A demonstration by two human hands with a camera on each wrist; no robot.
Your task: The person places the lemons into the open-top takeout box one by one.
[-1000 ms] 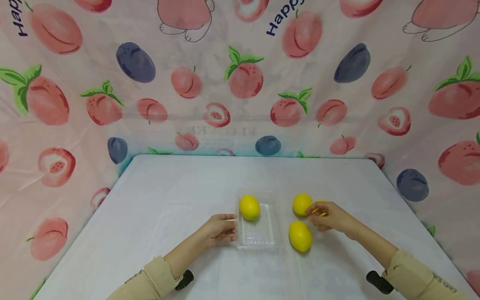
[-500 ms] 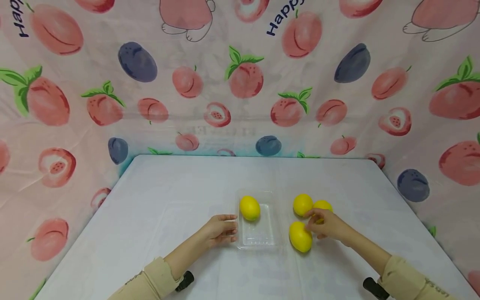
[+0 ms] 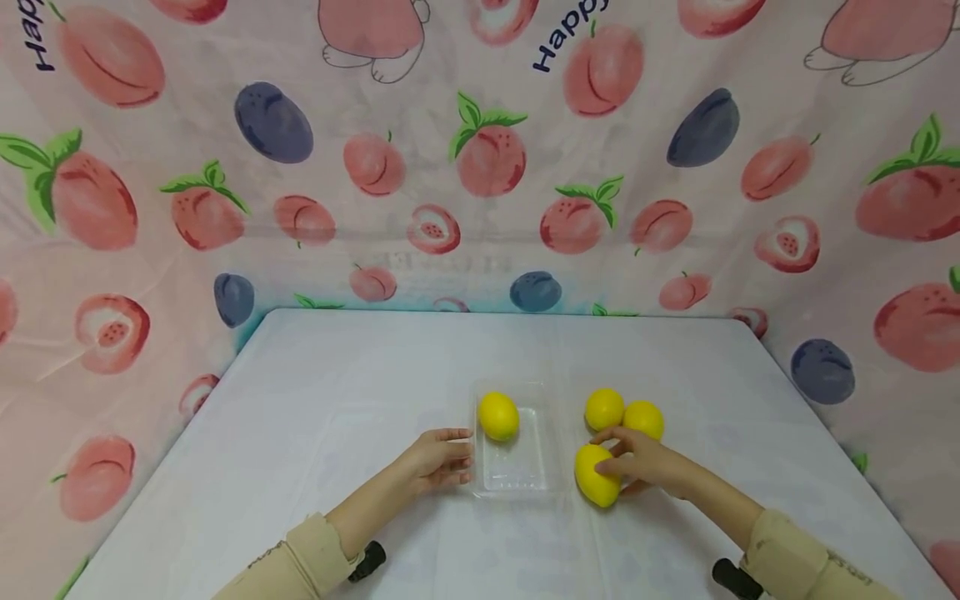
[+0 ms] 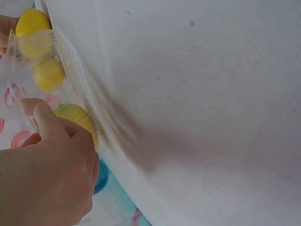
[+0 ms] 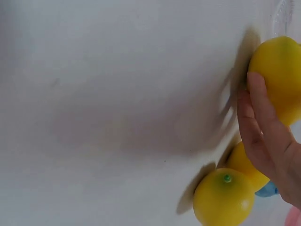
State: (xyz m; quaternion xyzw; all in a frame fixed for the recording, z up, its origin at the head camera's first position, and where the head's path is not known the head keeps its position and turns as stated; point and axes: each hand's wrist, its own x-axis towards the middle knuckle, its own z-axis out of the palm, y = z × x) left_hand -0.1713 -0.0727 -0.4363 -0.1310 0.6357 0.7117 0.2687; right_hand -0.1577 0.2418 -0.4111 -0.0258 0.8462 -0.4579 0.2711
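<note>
My right hand (image 3: 641,460) is on the nearest yellow lemon (image 3: 591,475), fingers spread round its far side and thumb on its near side. In the right wrist view the fingers (image 5: 265,110) lie along that lemon (image 5: 280,70). My left hand (image 3: 438,458) holds the left rim of a clear plastic container (image 3: 555,442), its fingertips right at the wall. One lemon (image 3: 498,417) lies inside, at the far left corner. Two more lemons, one (image 3: 604,409) beside the other (image 3: 643,419), lie just beyond my right hand.
A white-covered table (image 3: 360,375) bears everything, with a fruit-print cloth (image 3: 480,242) hanging behind and at the sides. The container stands left of the loose lemons. Dark wrist devices show under both cuffs, one on the left (image 3: 367,562) and one on the right (image 3: 735,578).
My right hand has moved toward me and left, from the far lemons onto the nearest one, which has tilted slightly. The left hand and container have stayed in place.
</note>
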